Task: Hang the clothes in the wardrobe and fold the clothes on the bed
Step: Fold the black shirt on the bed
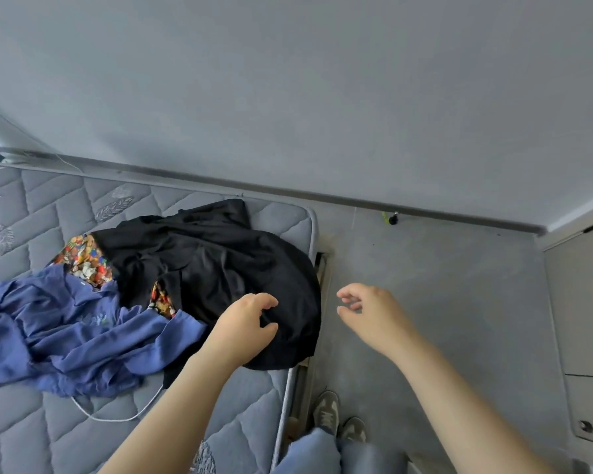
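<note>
Left of the black garment (213, 261), a blue garment (48, 323) sprawls on the bed (31, 206); a floral garment (86, 258) is mostly buried beneath it. All look light and limp, so pinching a hem seems best. The left hand (243, 323) hovers over the black garment, fingers apart; the right hand (370, 313), right of it, is empty and relaxed.

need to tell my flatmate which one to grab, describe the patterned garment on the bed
Start at the grey quilted mattress; a heap of clothes lies near its right edge. Between the black garment and the blue garment, mostly covered by them, peeks the patterned garment. It alone has a busy red, orange and yellow print; its neighbours are plain.
</note>
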`<state>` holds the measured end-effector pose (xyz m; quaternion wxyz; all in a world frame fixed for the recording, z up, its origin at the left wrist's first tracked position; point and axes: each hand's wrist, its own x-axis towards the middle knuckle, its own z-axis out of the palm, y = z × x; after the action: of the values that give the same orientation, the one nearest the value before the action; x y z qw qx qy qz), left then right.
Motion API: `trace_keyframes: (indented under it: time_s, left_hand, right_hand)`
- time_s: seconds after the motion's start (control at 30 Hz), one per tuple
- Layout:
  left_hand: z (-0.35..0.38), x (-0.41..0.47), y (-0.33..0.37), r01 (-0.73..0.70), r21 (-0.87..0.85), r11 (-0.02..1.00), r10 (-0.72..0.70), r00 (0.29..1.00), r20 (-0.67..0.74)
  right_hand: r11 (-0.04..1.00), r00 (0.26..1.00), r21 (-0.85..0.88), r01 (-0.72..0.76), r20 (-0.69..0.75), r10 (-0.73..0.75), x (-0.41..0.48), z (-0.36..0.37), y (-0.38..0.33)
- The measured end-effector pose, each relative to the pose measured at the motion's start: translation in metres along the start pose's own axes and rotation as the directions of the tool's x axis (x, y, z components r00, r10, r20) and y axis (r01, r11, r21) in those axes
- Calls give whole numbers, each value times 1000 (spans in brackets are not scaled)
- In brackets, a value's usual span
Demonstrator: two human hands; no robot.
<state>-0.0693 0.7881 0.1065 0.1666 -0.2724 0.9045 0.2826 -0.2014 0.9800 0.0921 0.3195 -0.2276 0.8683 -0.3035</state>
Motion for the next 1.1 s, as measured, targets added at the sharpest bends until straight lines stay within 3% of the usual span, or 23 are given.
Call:
trace_keyframes:
  time_s: [0.33,0.5,0.6,0.77,0.97,1.1]
  left_hand:
    - [117,83,-143,-148,129,981,147,989,17]
    - [122,82,-205,-311,128,942,314,949,-4]
    - [105,64,-236,-338,125,933,342,940,-13]
    - [94,55,-277,-340,182,922,351,936,-26]
    - [98,58,-284,-285,185,941,300,952,-60]
    - [94,67,-279,-274,257,927,307,946,-101]
  right_hand:
    - [997,992,72,-7,-128,16,67,175,76]
    - [997,973,73,-25,-225,41,55,258,56]
    - [996,977,86,-35,-205,52,39,293,31]
    - [993,990,-107,48,-124,-61,43,327,9]
    - [968,991,-242,67,-92,-92,55,337,-1]
    - [882,971,-466,66,-173,-165,69,331,-5]
